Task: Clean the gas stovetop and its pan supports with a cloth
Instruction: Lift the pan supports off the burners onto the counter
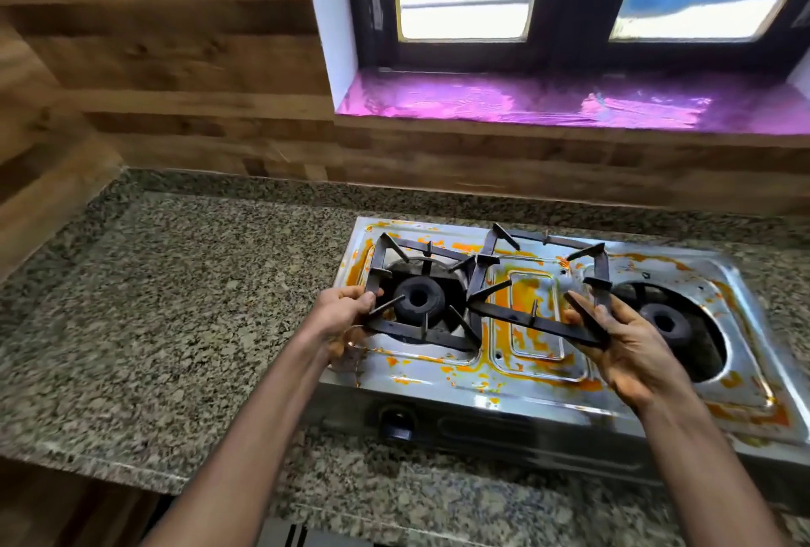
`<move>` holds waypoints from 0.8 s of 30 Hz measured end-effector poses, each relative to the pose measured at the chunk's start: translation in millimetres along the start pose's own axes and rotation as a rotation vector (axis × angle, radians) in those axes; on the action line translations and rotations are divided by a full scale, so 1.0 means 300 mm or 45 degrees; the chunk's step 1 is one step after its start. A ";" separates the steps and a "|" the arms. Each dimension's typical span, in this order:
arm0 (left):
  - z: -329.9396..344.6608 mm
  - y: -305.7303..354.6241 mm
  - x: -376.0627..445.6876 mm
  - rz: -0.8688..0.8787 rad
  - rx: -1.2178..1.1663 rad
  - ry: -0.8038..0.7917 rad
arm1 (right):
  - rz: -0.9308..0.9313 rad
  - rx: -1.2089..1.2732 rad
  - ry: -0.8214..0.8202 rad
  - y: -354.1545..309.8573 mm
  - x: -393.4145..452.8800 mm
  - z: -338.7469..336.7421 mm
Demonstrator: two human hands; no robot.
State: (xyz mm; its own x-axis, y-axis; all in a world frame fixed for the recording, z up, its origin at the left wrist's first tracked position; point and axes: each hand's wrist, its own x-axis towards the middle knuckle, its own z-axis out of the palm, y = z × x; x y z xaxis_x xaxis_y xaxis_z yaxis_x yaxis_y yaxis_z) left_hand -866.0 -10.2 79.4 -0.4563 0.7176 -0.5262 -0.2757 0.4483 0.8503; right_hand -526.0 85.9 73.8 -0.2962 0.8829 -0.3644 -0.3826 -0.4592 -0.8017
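A steel two-burner gas stovetop (543, 388) smeared with orange stains sits on the granite counter. My left hand (346, 312) grips the near left corner of a black pan support (416, 329) that lies around the left burner (418, 298). My right hand (631, 349) holds a second black pan support (530, 320), lifted and tilted over the middle of the stovetop. The right burner (668, 320) stands bare in its round well. No cloth is in view.
The speckled granite counter (175, 318) stretches left of the stove. Wood-look wall panels (197, 108) rise behind it. A window with a shiny purple sill (526, 99) is above the stove. A black knob (396, 419) sits on the stove's front face.
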 end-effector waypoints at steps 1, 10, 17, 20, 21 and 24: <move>0.004 0.003 0.000 -0.005 0.000 0.007 | 0.005 0.023 -0.023 -0.005 0.003 -0.014; -0.096 0.070 -0.009 0.085 -0.091 0.046 | 0.027 0.113 -0.148 -0.066 0.029 -0.014; -0.384 0.092 -0.042 0.127 -0.100 0.229 | 0.036 0.033 -0.236 -0.042 0.081 0.171; -0.543 0.061 -0.054 0.158 -0.085 0.317 | 0.072 -0.066 -0.347 0.025 0.102 0.338; -0.564 0.050 -0.052 0.155 -0.067 0.323 | 0.072 -0.097 -0.348 0.031 0.096 0.366; -0.721 0.014 -0.049 0.155 -0.061 0.385 | 0.142 -0.156 -0.366 0.114 0.115 0.529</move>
State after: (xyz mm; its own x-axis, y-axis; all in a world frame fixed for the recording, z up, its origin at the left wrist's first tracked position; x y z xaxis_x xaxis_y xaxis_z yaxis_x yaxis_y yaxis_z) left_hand -1043.6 -134.1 92.2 -0.7168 0.5704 -0.4011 -0.2398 0.3384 0.9099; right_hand -688.2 85.1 108.9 -0.5718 0.7560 -0.3186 -0.2312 -0.5212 -0.8216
